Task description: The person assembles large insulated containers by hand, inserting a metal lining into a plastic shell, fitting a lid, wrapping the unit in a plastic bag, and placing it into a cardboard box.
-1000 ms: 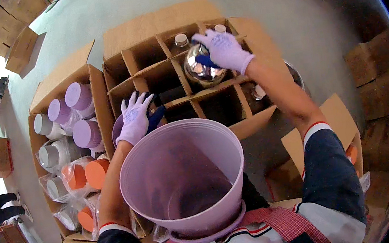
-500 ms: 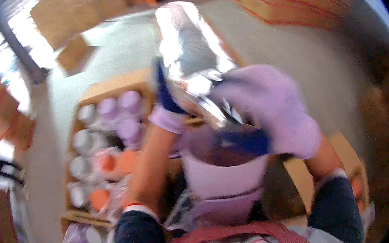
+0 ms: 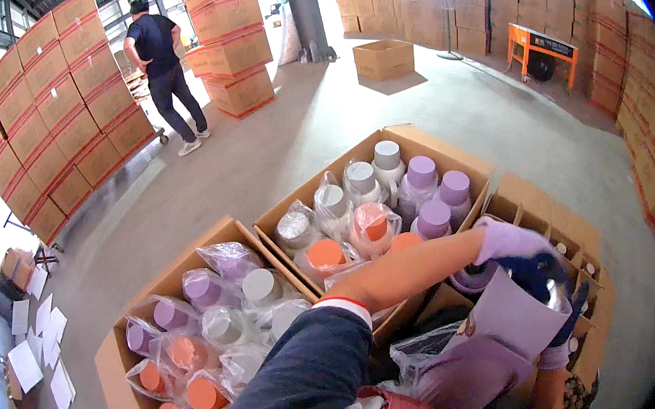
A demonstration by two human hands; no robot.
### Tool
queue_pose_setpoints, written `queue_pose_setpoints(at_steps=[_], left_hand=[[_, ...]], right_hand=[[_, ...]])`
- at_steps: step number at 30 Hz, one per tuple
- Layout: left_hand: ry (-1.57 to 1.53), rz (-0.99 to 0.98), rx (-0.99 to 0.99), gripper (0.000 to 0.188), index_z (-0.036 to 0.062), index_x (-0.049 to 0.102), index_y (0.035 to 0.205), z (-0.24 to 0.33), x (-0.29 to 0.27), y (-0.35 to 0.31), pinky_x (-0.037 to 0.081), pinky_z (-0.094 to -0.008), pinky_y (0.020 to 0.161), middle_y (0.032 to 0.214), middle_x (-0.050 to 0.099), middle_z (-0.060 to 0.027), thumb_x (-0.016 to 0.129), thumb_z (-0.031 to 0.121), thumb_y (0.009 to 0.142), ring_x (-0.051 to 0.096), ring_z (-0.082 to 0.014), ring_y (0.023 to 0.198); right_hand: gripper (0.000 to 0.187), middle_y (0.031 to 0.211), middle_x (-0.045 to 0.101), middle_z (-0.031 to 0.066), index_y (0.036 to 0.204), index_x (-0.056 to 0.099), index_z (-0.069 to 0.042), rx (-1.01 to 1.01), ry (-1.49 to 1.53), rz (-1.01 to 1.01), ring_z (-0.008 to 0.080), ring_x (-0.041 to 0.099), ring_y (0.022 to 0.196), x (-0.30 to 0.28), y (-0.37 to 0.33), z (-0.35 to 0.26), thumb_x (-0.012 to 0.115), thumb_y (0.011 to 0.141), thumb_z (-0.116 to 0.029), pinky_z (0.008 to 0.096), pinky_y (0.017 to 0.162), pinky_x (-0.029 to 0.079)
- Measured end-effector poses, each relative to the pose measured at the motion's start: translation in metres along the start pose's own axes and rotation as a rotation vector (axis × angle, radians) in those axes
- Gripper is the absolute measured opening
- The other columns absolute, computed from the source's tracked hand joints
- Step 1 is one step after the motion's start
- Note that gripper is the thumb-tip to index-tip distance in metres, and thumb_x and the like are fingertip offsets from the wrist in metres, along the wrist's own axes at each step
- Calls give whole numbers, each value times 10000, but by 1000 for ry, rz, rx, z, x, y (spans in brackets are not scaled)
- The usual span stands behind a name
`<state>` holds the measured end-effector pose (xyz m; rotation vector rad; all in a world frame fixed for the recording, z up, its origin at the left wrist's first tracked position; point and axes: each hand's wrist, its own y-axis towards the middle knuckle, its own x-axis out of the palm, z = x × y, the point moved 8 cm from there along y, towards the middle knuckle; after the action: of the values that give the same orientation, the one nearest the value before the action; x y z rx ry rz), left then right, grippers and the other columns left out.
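A lilac flask body lies tilted in front of me at the lower right, its open end toward the right. My left hand, in a lilac and navy glove, reaches across and curls over the upper side of that open end. What its fingers grip is hidden. My right hand, gloved alike, wraps the lower side of the rim. Between the hands a bit of shiny silver liner shows at the opening; the remainder of it is out of sight. Clear plastic wrap lies against the body's left side.
Two cartons of wrapped flasks with lilac, grey and orange lids stand ahead and left. A divided carton is at the right. Farther off are stacked boxes, a standing person and an open box.
The long silver liner, held in the air half a second ago, now shows only as a glint at the flask's open end. My view has swung left and up; both hands appear farther right.
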<state>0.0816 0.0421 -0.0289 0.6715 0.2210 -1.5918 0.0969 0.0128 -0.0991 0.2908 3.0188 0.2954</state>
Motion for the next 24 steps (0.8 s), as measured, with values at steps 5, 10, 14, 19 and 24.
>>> queue_pose_setpoints(at_steps=[5,10,14,19,24], left_hand=[[752,-177,-41,302,77,657,1077,3,21,31,489,-439,874,1042,668,-165,441,135,873,642,-322,995],[-202,467,-36,429,47,495,1306,-130,-80,-34,529,-328,866,1017,655,-172,588,174,907,636,-204,959],[1067,561,-999,223,52,635,1009,-293,-27,-108,522,-457,741,1119,591,-169,523,176,861,591,-296,963],[901,195,-496,217,82,643,920,-254,12,-24,446,-475,822,928,596,-154,517,28,752,560,-346,980],[507,226,-620,332,38,588,1151,-278,-6,-79,455,-438,924,1101,625,-209,514,61,827,585,-377,1036]], right_hand=[[487,1288,542,122,1301,470,-38,145,314,186,251,501,1199,-76,-7,82,506,925,-345,351,999,409],[510,1286,549,114,1325,445,-21,242,599,333,226,500,1204,-146,4,177,461,969,-387,326,1017,399],[486,1293,542,117,1322,450,-17,392,655,423,226,506,1199,-166,26,286,456,978,-360,330,1025,396],[437,1305,528,124,1311,466,-15,558,711,491,234,516,1188,-181,46,391,463,979,-301,345,1032,393],[392,1316,514,131,1300,481,-14,565,665,295,242,526,1177,-144,48,329,469,981,-242,360,1040,390]])
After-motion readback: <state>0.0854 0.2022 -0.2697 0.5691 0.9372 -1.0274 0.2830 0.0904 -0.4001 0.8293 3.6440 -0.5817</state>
